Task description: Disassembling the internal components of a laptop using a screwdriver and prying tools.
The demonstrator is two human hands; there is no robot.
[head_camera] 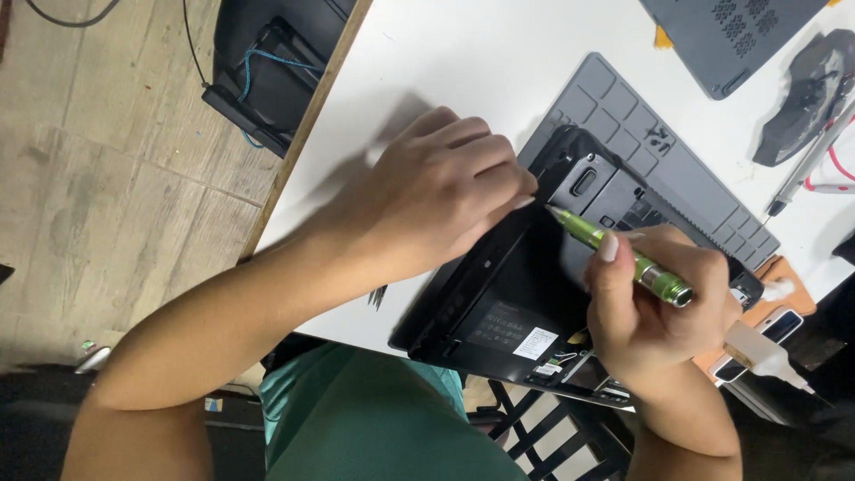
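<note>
Mid-unscrewing: right hand [655, 307] gripped green screwdriver [623, 256], tip at laptop's [512, 303] 12 o'clock edge; left hand [441, 191], fingers curled, braced laptop. Next probably needs steady tip.

Electronics repair bench: grey work mat [623, 111]

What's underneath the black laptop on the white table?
A grey mat with moulded compartments lies under the black laptop, showing past its far edge. The left hand and the laptop cover the rest, so anything else beneath cannot be seen.

white table [463, 62] | on it – grey compartment mat [623, 111], second grey mat [730, 36] – dark cloth [806, 98]
</note>
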